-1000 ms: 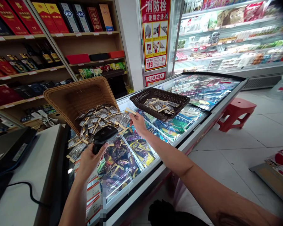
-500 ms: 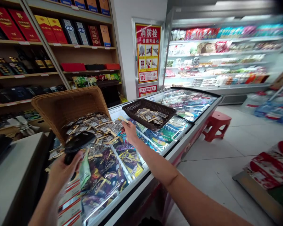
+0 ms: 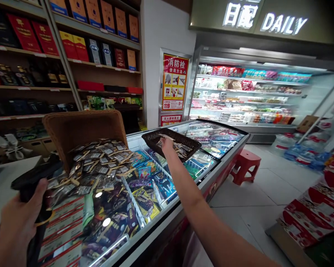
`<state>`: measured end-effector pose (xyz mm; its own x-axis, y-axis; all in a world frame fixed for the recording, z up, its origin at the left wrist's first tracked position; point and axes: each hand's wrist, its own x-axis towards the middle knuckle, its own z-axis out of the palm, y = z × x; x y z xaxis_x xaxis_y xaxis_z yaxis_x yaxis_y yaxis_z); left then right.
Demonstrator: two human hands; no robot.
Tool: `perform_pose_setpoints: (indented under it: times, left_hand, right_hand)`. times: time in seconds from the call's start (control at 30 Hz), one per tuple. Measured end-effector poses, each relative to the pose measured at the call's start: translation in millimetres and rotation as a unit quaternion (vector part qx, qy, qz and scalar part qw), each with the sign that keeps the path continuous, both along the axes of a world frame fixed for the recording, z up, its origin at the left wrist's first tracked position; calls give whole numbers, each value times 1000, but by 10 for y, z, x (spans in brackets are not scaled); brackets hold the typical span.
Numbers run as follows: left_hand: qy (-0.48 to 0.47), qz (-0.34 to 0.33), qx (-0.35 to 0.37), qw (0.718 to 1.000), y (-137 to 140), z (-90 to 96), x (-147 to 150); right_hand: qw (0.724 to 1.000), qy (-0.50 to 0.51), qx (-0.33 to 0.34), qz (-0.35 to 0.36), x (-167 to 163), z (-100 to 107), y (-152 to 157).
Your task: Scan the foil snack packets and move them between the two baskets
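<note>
My left hand (image 3: pixel 22 211) is wrapped round the grip of a black handheld barcode scanner (image 3: pixel 36 178), at the left. My right hand (image 3: pixel 166 144) reaches into the dark woven basket (image 3: pixel 193 140) on the freezer. Its fingers look pinched together on a small packet (image 3: pixel 168 137), mostly hidden by the hand. Several similar packets (image 3: pixel 182 150) lie in that basket. A tan wicker basket (image 3: pixel 86 126) lies tipped on its side, with a heap of small labelled packets (image 3: pixel 105 159) spilling out over the freezer glass.
Under the glass of the chest freezer (image 3: pixel 225 148) lie colourful ice-cream packs. Red-striped labels (image 3: pixel 64 226) line its near left end. A red stool (image 3: pixel 245 167) stands on the floor to the right, with red cartons (image 3: pixel 308 215) closer by. Boxed bottles fill the left shelves (image 3: pixel 97 63).
My right hand has moved from beside the packet heap into the dark basket. My left hand and the scanner have shifted left and down. The camera view has tilted up.
</note>
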<state>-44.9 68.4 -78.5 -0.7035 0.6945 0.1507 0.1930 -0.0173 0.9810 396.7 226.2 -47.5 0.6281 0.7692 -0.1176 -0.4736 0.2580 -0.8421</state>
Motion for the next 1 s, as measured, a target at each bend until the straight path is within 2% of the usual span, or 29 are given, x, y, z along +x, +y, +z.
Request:
perform_pose_setpoints:
  times: [0.07, 0.13, 0.17, 0.2, 0.23, 0.27, 0.33, 0.4, 0.47, 0.5, 0.57, 0.63, 0.7, 0.77, 0.9, 1.0]
  left_hand:
    - [-75, -12, -13, 997, -103, 139, 162]
    - [-79, -33, 0, 996, -183, 236, 297]
    - [-70, -47, 8, 996, -212, 259, 343]
    - [-62, -57, 11, 996, -235, 265, 374]
    - [-57, -79, 14, 995, -252, 258, 391]
    - [-51, -92, 15, 994, -266, 241, 397]
    - [-42, -112, 15, 993, -282, 198, 391]
    - [-33, -122, 16, 992, -287, 165, 381]
    - [-27, -132, 16, 991, -285, 151, 380]
    - [-25, -135, 15, 990, -282, 150, 383]
    - [-21, -134, 10, 991, -277, 153, 392]
    - [-17, -134, 7, 991, -276, 156, 404]
    - [-13, -135, 6, 991, -278, 158, 416]
    - [-12, -139, 7, 990, -282, 162, 429]
    - [-24, -138, 8, 990, -289, 177, 459]
    - [-22, -141, 6, 990, -283, 179, 480]
  right_hand:
    - [999, -17, -2, 45, -297, -134, -33]
    - [992, -58, -5, 110, -688, -329, -148]
    - [981, -114, -10, 156, -894, -432, -234]
    - [958, -201, -16, 204, -1096, -530, -335]
    - [918, -310, -23, 245, -1287, -620, -447]
    - [862, -428, -28, 268, -1464, -698, -565]
    - [748, -615, -26, 249, -1769, -823, -797]
    - [664, -717, -9, 210, -2006, -920, -999]
    - [611, -765, 3, 204, -2167, -1003, -1148]
    - [594, -777, 0, 207, -2219, -1037, -1200]
    - [579, -787, -16, 212, -2263, -1082, -1261]
    - [584, -782, -26, 218, -2240, -1088, -1280]
    - [610, -758, -29, 229, -2171, -1053, -1272]
    - [660, -709, -33, 247, -2070, -985, -1244]
    - [781, -547, -45, 298, -1795, -798, -1109]
    - [870, -399, -15, 291, -1565, -686, -938]
